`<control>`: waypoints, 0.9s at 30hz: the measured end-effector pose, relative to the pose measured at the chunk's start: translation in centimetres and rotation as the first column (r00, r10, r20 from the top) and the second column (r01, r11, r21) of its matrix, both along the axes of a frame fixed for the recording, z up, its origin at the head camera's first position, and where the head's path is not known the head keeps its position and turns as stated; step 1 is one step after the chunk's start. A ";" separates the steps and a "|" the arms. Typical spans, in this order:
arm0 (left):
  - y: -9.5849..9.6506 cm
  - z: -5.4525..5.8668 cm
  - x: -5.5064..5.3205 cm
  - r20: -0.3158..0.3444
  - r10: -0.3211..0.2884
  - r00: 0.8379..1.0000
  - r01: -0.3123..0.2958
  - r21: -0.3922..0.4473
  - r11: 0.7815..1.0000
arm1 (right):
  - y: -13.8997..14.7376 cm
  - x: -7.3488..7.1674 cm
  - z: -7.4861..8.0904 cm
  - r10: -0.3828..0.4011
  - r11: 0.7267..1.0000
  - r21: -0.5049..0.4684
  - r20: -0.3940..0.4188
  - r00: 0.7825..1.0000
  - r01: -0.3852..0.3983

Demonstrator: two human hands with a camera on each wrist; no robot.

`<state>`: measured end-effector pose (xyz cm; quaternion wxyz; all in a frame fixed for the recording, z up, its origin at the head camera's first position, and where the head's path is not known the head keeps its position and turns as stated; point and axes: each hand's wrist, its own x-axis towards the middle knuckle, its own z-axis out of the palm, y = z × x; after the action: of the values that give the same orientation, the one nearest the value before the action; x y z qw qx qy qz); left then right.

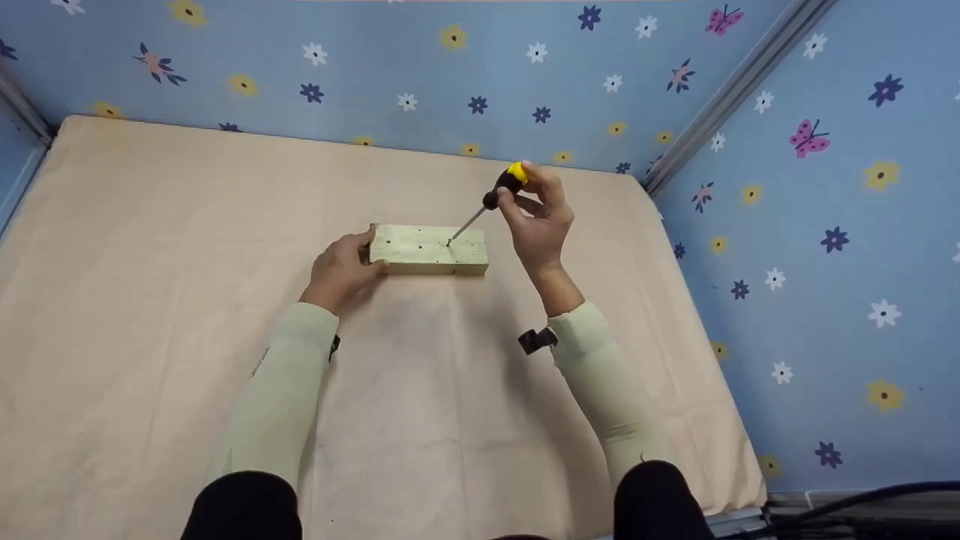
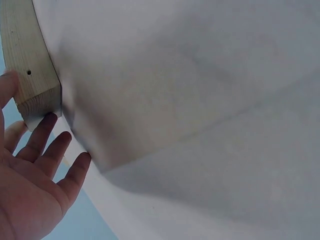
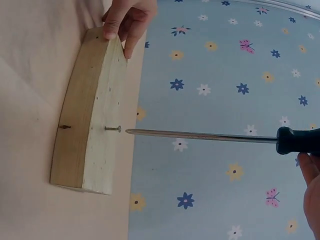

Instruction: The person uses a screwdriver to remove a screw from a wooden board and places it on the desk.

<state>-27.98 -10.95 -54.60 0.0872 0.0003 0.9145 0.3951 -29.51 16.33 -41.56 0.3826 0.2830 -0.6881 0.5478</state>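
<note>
A pale wooden block [image 1: 416, 257] with several small holes lies on the cloth. Its left end is gripped by my left hand [image 1: 341, 268], thumb on the near side and fingers at the end and far side. A screw [image 3: 113, 129] stands partly out of the block's top face, right of the middle. My right hand [image 1: 541, 225] pinches the black and yellow handle of a screwdriver [image 1: 505, 184] between thumb and fingers. The screwdriver slants down to the left. In the right wrist view its tip is just short of the screw head, a small gap between them.
A beige cloth [image 1: 390, 390] with creases covers the table. Blue flowered panels [image 1: 405, 67] stand behind and at the right, joined by a grey metal post [image 1: 720, 105]. A black cable [image 1: 862, 499] runs at the lower right.
</note>
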 end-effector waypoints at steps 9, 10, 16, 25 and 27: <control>0.1 0.2 0.1 -0.025 -0.002 1.000 0.003 0.011 1.000 | 0.1 -0.1 -0.4 0.010 1.000 0.011 -0.017 1.000 -0.009; 0.1 0.2 0.1 -0.027 -0.002 1.000 0.002 0.013 1.000 | 0.0 -0.1 -0.4 0.011 1.000 0.011 -0.020 1.000 -0.011; 0.1 0.1 0.3 -0.028 -0.001 1.000 0.001 0.024 1.000 | -0.3 -0.1 -0.4 0.028 0.999 0.020 -0.039 0.999 -0.028; 0.0 0.0 0.4 -0.048 -0.002 0.999 0.003 0.015 1.000 | -0.4 -0.1 -0.3 -0.005 0.999 0.043 -0.046 0.999 0.007; -0.1 -0.1 0.4 -0.040 -0.003 0.999 0.003 0.009 1.000 | -0.3 -0.1 -0.4 -0.015 0.998 0.055 -0.046 0.999 0.018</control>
<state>-27.62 -11.00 -54.71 0.0693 0.0102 0.9143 0.3990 -29.63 16.01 -41.92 0.3947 0.3001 -0.6963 0.5190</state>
